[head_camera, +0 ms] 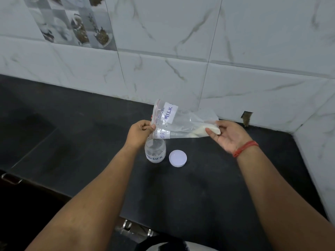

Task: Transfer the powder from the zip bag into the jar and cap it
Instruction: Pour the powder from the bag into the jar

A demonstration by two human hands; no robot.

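Observation:
A clear zip bag labelled "MILK" hangs over the black counter, lying almost flat, with its mouth at the left and white powder gathered at its right end. My left hand pinches the bag's open mouth just above the jar. My right hand pinches the bag's bottom corner, palm turned up. The small clear jar, labelled "POWDER", stands uncapped under the bag's mouth with a little white powder at its bottom. Its white round lid lies flat on the counter just right of the jar.
The black counter meets a white marble-tiled wall at the back and on the right. A small hole shows in the wall's base near my right hand. The counter's front edge runs at the lower left.

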